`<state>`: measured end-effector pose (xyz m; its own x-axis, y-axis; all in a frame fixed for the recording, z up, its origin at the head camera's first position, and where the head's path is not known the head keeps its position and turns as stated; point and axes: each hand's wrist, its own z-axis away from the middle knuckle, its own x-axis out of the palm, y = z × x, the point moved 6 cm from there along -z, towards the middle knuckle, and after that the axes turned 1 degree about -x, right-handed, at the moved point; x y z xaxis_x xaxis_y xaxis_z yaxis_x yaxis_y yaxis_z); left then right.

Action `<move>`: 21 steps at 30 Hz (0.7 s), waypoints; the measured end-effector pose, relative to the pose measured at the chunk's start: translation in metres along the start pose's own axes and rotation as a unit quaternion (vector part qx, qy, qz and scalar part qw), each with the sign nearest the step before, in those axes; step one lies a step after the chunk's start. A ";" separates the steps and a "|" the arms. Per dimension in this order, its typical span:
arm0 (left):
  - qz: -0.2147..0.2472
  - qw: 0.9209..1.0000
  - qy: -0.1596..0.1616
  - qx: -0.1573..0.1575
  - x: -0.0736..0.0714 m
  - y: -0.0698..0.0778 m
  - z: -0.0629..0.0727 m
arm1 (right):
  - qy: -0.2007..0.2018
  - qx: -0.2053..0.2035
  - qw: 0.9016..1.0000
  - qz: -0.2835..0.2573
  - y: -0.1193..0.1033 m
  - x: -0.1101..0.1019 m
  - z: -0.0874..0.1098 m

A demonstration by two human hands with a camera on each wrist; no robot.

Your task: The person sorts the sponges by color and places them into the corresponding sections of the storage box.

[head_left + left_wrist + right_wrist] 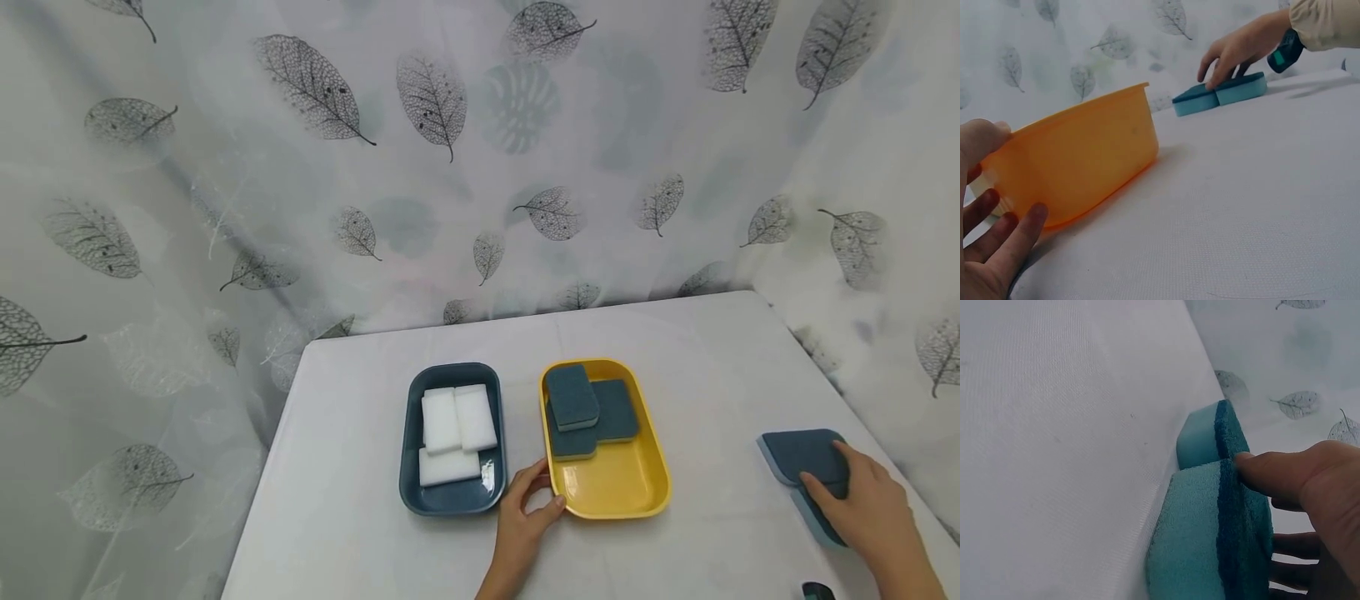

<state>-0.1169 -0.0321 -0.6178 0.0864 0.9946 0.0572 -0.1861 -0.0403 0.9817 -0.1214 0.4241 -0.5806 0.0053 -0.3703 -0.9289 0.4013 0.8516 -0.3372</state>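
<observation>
My left hand (522, 518) holds the near left corner of a yellow tray (615, 487), with the thumb (985, 134) at the rim and fingers spread against the outer wall. Three sponges with dark green tops (572, 397) sit in the tray's far part, one lying over the others. At the table's right side my right hand (877, 504) rests on two more sponges, a farther sponge (798, 454) and a nearer sponge (1188, 537), side by side with dark scouring faces up. The right thumb (1272, 475) touches the dark face where they meet; the other fingers are partly hidden.
A dark blue tray (453, 502) with three white sponges (450, 468) stands left of the yellow tray. A white cloth covers the table (345, 500), and a leaf-patterned curtain (420, 208) hangs behind. A dark wristband (1286, 51) is on the right wrist.
</observation>
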 end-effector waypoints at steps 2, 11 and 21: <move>-0.001 1.000 0.000 0.000 0.000 0.000 0.000 | -0.004 0.016 1.000 -0.007 -0.001 0.001 0.001; 0.001 1.000 -0.002 0.008 0.000 0.001 0.000 | 0.009 0.041 0.998 -0.043 -0.015 -0.006 0.011; -0.002 1.000 -0.001 0.005 0.000 -0.002 -0.002 | 0.081 0.019 0.993 -0.081 -0.030 -0.018 0.026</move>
<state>-0.1180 -0.0320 -0.6201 0.0898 0.9945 0.0532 -0.1753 -0.0368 0.9838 -0.1100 0.3960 -0.5500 -0.2092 -0.4343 -0.8761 0.4196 0.7694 -0.4816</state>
